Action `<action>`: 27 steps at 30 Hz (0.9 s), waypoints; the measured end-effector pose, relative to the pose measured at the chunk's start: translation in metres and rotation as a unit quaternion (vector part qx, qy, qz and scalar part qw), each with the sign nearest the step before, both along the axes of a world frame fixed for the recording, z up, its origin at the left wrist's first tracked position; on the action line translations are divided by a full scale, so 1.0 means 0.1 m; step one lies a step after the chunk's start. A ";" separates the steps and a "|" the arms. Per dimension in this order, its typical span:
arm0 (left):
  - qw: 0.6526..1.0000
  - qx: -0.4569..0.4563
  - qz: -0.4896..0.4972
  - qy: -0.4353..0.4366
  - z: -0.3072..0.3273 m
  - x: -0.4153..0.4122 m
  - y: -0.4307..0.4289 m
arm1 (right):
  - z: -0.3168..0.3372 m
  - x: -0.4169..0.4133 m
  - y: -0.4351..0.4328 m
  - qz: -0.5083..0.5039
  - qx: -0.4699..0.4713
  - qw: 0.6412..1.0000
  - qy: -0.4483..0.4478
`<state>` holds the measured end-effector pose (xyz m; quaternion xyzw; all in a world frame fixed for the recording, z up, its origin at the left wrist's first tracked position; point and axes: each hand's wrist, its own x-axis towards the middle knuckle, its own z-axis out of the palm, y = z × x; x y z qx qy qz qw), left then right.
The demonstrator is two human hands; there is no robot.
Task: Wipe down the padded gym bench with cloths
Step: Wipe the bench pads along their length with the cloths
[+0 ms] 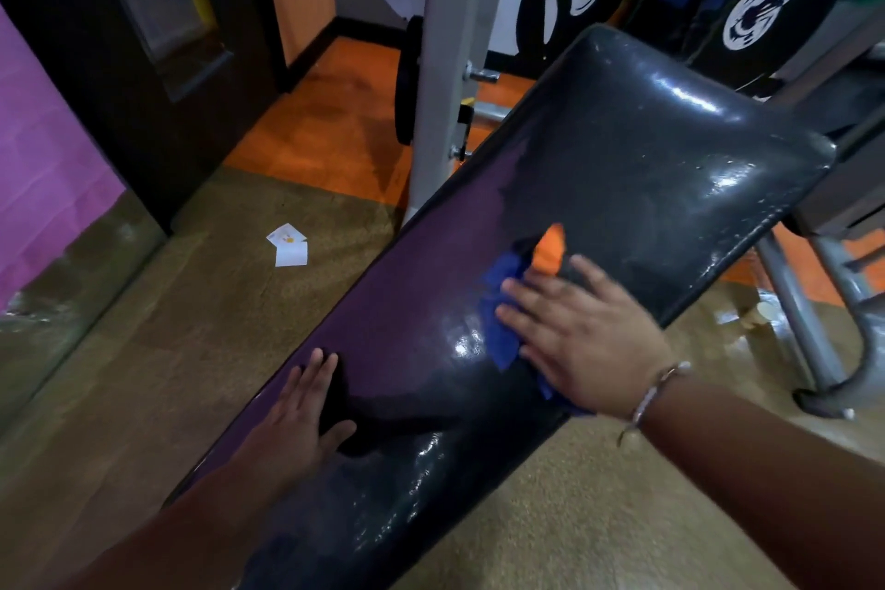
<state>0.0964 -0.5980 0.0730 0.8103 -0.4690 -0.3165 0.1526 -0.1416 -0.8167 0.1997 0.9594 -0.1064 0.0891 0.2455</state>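
Observation:
A long padded gym bench (622,144) with shiny black vinyl runs diagonally from the lower left to the upper right. My right hand (574,331) lies flat near its middle, fingers spread, pressing a blue cloth (503,307) against the pad. My left hand (297,407) rests flat on the bench's left edge, on top of a dark cloth (354,417) that is hard to tell from the vinyl. A torn spot (550,244) showing orange sits just beyond the blue cloth. Wet streaks glisten on the pad.
A grey upright post (445,77) with black weight plates (407,96) stands behind the bench on the left. Grey metal frame legs (809,340) stand at the right. White paper scraps (289,245) lie on the brown floor. A pink wall (43,168) is at far left.

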 end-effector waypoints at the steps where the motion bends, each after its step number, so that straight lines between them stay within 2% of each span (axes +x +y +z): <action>1: 1.000 -0.013 0.005 0.000 0.01 -0.01 0.01 | 0.10 -0.02 -0.11 -0.028 -0.006 0.999 -0.016; 5: 0.994 -0.073 0.076 0.005 0.08 -0.06 0.01 | 0.33 0.03 -0.26 -0.150 -0.014 0.986 -0.070; 9: 0.975 -0.138 0.172 -0.008 0.35 -0.23 -0.32 | 0.21 0.10 -0.12 -0.194 -0.003 0.977 -0.094; 12: 0.962 -0.250 0.097 -0.051 0.73 -0.54 -0.72 | 0.28 0.03 -0.17 -0.156 -0.003 0.985 -0.069; 15: 0.953 -0.298 -0.006 -0.049 1.12 -0.90 -1.09 | 0.43 -0.08 -0.34 -0.118 -0.016 0.992 -0.044; 18: 0.957 -0.275 -0.074 -0.052 1.35 -1.15 -1.39 | 0.66 -0.15 -0.60 -0.142 -0.024 0.988 -0.056; 23: 0.959 -0.246 -0.102 -0.091 1.41 -1.33 -1.74 | 0.99 -0.14 -0.93 -0.254 0.003 0.962 -0.104; 27: 0.961 -0.204 -0.126 -0.139 1.36 -1.29 -1.80 | 0.93 -0.04 -0.82 -0.299 0.016 0.945 -0.129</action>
